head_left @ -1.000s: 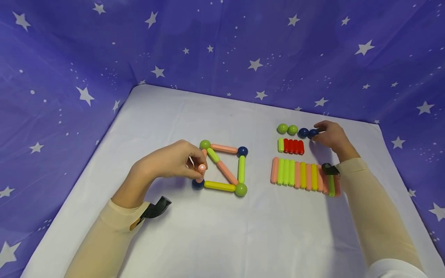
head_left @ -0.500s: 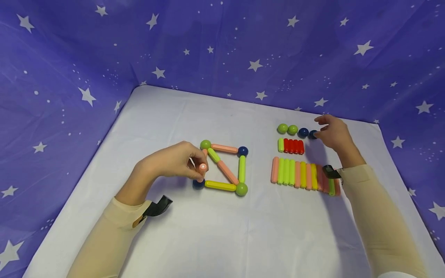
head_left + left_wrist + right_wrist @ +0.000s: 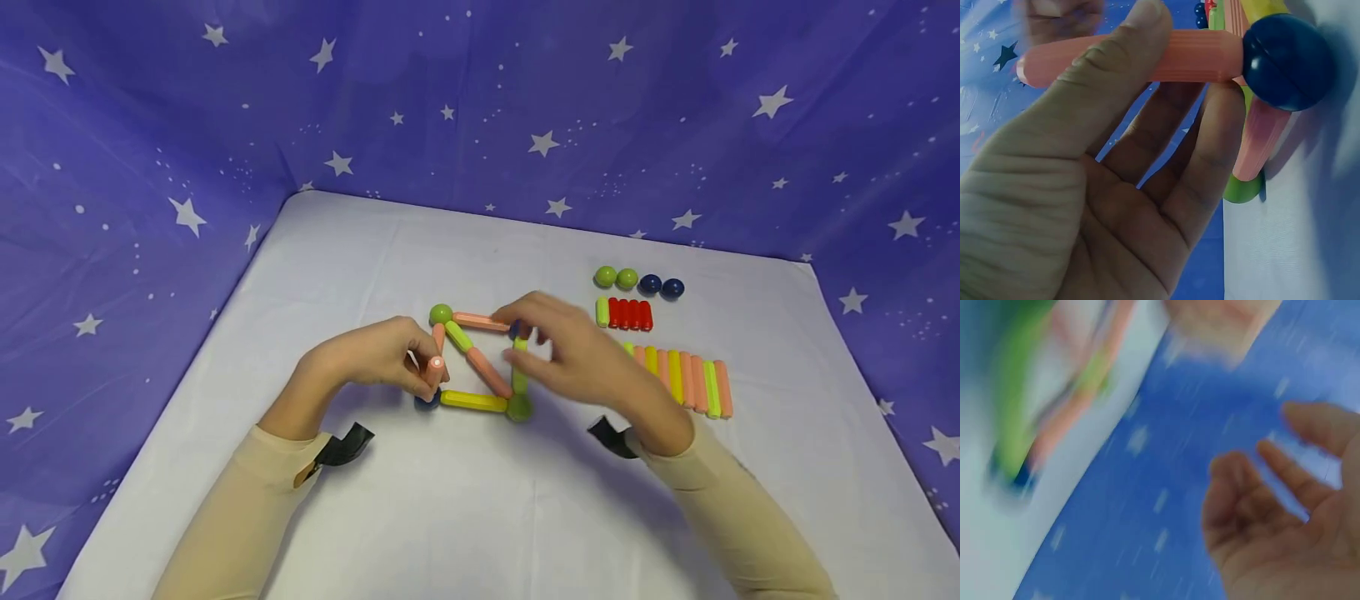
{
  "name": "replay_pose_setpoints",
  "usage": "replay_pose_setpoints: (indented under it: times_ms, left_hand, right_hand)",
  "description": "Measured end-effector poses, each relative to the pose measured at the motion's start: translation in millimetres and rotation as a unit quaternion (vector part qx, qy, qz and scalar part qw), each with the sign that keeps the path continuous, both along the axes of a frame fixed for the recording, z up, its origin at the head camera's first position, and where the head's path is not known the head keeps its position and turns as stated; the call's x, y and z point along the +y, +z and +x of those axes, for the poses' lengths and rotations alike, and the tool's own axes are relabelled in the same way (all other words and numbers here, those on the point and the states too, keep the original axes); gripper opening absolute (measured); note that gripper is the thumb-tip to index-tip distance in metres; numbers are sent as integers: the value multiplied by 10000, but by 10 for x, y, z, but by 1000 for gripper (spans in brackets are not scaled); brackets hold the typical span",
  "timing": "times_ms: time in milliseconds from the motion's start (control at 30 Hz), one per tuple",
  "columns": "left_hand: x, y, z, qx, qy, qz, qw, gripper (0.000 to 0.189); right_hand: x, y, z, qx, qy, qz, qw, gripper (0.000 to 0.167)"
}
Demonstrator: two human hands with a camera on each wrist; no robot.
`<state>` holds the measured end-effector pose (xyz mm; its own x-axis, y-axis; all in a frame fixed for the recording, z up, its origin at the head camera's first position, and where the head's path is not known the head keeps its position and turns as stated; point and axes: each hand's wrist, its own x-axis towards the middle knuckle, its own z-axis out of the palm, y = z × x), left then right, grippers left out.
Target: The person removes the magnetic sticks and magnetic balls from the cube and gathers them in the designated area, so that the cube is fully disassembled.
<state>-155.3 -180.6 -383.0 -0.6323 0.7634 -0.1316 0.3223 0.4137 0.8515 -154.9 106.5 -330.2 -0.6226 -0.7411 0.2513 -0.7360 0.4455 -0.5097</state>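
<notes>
My left hand (image 3: 375,358) pinches a pink magnetic rod (image 3: 1204,55) between thumb and fingers. The rod stands up from a dark blue ball (image 3: 1288,62), its end touching the ball. This ball is the near left corner of a flat square of rods and balls, with a yellow rod (image 3: 474,402) along the near side, a green ball (image 3: 441,314) at the far left and a pink and lime diagonal. My right hand (image 3: 577,354) is over the square's right side, fingers apart and nothing between them. It partly hides the far right blue ball and the lime rod (image 3: 521,379).
To the right lie two green balls (image 3: 617,277) and two blue balls (image 3: 662,287) in a row. Below them are a short lime rod and several short red rods (image 3: 630,314). A row of longer rods (image 3: 693,383) lies nearer, partly behind my right arm.
My right hand has left the blue balls at the far right and moved left and nearer, over the square. The blue balls stayed there. My left hand still holds the upright pink rod.
</notes>
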Motion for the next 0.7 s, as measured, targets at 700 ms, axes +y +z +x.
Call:
replay_pose_setpoints:
  times_ms: [700]
  left_hand:
    - [68,-102,-8,373,-98,-933,9949,24]
  right_hand:
    - [-525,-509,595,-184,978,255,9947,4]
